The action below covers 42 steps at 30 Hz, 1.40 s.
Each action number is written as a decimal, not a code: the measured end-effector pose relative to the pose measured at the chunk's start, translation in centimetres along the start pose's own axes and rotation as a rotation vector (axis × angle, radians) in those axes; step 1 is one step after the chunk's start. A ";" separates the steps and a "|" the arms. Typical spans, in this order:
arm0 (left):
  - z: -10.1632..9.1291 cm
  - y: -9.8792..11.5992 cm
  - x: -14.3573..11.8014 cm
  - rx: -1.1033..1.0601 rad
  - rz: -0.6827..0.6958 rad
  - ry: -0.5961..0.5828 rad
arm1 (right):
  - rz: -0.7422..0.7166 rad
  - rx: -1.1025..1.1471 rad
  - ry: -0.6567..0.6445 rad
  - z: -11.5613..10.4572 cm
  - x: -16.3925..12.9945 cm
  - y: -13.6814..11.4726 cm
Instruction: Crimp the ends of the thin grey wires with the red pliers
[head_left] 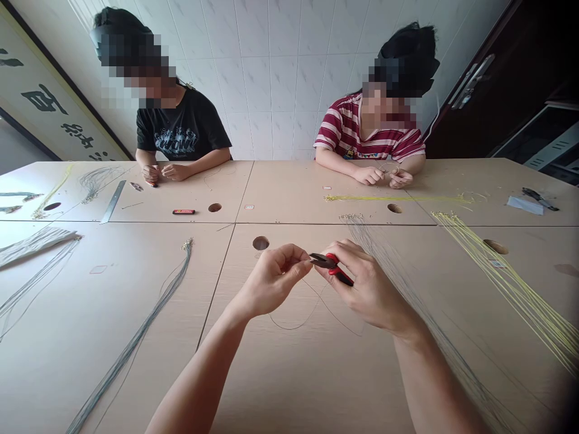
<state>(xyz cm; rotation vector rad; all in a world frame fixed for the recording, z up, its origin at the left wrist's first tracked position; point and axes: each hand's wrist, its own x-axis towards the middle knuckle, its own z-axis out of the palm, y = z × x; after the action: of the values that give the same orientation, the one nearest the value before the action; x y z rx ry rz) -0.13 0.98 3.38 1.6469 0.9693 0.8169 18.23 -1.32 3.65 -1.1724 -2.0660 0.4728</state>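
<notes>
My right hand (362, 283) is closed around red-handled pliers (333, 263), their dark jaws pointing left. The jaw tips meet the fingertips of my left hand (280, 277), which pinches the end of a thin grey wire (294, 328). That wire loops down between my hands over the table. Whatever sits right at the jaw tips is too small to make out. To the left lies a bundle of grey wires (158, 307) with small light-coloured ends. Right of my hands runs another loose bundle of thin grey wires (375, 247), partly behind my right hand and forearm.
Yellow wires (502, 271) lie at the right, more (393, 198) farther back. A red marker (183, 211) and metal ruler (113, 202) are left of centre. Two people (181, 132) (371, 138) sit opposite, hands on the table (289, 386). Round holes (261, 243) pierce the tabletop.
</notes>
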 end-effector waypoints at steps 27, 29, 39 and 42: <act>0.0 0.2 -0.1 -0.017 0.084 0.067 | 0.161 0.213 0.023 0.0 -0.3 -0.3; 0.0 0.1 -0.2 -0.015 0.097 0.066 | 0.158 0.213 0.024 0.0 -0.3 -0.3; 0.0 -0.2 0.2 0.041 0.031 0.085 | 0.205 0.200 0.008 0.2 -0.2 0.2; -0.4 -0.7 0.5 0.048 -0.018 0.220 | 0.241 0.185 0.033 0.3 -0.1 0.8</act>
<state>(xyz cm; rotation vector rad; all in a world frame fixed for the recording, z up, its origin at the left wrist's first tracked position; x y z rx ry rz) -0.42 1.72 2.87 1.6101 1.1628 0.9842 18.53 -1.02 2.95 -1.3130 -1.8174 0.7376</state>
